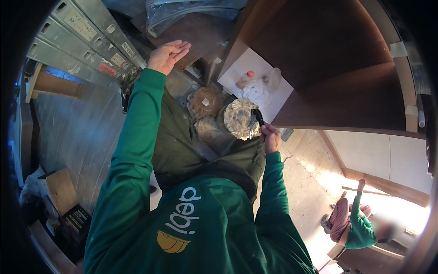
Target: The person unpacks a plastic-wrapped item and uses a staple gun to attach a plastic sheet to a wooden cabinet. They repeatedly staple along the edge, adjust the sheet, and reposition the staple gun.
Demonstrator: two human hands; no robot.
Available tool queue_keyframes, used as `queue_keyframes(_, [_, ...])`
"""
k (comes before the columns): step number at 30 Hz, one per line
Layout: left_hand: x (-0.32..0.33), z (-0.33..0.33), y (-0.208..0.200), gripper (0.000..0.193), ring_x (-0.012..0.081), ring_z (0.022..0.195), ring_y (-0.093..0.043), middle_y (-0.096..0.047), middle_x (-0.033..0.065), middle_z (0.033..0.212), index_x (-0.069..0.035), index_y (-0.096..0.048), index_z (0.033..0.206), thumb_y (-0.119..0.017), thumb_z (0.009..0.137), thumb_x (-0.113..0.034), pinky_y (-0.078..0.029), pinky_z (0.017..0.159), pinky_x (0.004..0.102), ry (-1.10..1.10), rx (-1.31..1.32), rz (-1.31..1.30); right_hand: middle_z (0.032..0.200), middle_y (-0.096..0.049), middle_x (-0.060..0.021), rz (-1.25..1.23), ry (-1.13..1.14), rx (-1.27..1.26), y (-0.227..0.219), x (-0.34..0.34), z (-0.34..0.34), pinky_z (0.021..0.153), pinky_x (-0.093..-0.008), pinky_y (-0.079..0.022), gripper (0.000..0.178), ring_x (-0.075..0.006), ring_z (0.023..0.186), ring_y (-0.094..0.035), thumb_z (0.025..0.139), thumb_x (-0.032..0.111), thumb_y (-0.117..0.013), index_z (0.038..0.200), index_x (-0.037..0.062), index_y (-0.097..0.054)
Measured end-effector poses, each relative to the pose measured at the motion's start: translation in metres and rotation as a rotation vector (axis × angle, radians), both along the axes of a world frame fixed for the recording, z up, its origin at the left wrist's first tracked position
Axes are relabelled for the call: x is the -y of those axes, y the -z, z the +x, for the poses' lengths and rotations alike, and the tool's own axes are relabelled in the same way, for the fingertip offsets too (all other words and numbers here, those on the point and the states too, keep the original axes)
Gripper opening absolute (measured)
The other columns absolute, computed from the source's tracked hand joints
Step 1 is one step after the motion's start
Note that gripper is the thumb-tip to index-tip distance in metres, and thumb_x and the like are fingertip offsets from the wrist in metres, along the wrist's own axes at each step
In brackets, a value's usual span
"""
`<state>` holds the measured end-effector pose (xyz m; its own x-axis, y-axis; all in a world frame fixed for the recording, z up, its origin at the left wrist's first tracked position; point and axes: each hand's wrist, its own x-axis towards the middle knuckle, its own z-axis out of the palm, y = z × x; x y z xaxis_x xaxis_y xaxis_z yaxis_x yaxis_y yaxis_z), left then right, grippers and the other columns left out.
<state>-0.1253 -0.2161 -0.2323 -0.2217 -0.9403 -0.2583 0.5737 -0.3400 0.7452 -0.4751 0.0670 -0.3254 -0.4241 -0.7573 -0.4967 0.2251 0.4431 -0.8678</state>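
Note:
My right hand [271,137] is closed round a slim black tool [259,117], whose exact kind I cannot make out. It is held at the right edge of a round tub [238,118] with a crusted beige top, between my knees. My left hand [169,55] is raised at the upper left, fingers stretched out and nothing in it, near grey metal beams [91,41]. Left of the tub sits a round brown container [205,102] with a pale disc in its middle. Another crusted, pale container [208,129] stands just in front of it.
Beyond the tub, a white board [255,64] bears a red-capped bottle [249,74], crumpled white material [256,92] and a clear cup [273,79]. A large dark-brown panel [337,59] rises at the right. At the lower right, a person [360,223] sits on the floor.

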Motion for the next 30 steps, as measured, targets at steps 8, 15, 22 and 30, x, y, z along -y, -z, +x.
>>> queue_keyframes(8, [-0.004,-0.008,-0.009,0.025,0.037,0.116,-0.056,-0.052,0.0278,0.123,0.015,-0.046,0.114,-0.047,0.09,0.008,-0.049,0.102,0.0425,0.021,0.012,0.051,0.071,-0.053,-0.0028,0.168,0.1,0.161,0.046,0.0,-0.005,0.042,-0.0251,-0.032,0.008,-0.0089,0.047,-0.04,0.089,0.008,-0.053,0.096,0.0041,-0.057])
queue_keyframes(15, [-0.006,-0.009,-0.007,0.027,0.0336,0.115,-0.058,-0.055,0.0256,0.121,0.012,-0.048,0.116,-0.047,0.09,0.006,-0.05,0.101,0.0398,0.074,0.087,0.057,0.073,-0.051,-0.0009,0.167,0.142,0.249,0.064,-0.013,-0.009,0.044,-0.0236,-0.029,0.009,-0.0072,0.049,-0.036,0.093,0.014,-0.049,0.094,0.0086,-0.055])
queue_keyframes(22, [-0.019,-0.016,0.001,0.027,0.0295,0.109,-0.061,-0.061,0.0218,0.113,0.01,-0.052,0.115,-0.049,0.091,-0.002,-0.052,0.096,0.0391,0.221,0.131,0.089,0.07,-0.046,0.0013,-0.057,0.221,0.83,0.041,-0.044,-0.027,0.045,-0.0238,-0.029,0.026,-0.0081,0.049,-0.034,0.095,0.018,-0.047,0.113,0.0013,-0.054])
queue_keyframes(30, [-0.094,-0.062,0.004,0.016,0.0176,0.069,-0.067,-0.068,0.0111,0.081,0.001,-0.065,0.093,-0.065,0.086,-0.013,-0.055,0.061,0.0285,0.426,0.375,0.121,0.065,-0.039,0.0026,-0.18,0.214,1.094,0.008,-0.065,-0.01,0.043,-0.024,-0.025,0.029,-0.0082,0.047,-0.029,0.093,0.02,-0.05,0.112,-0.0004,-0.057])
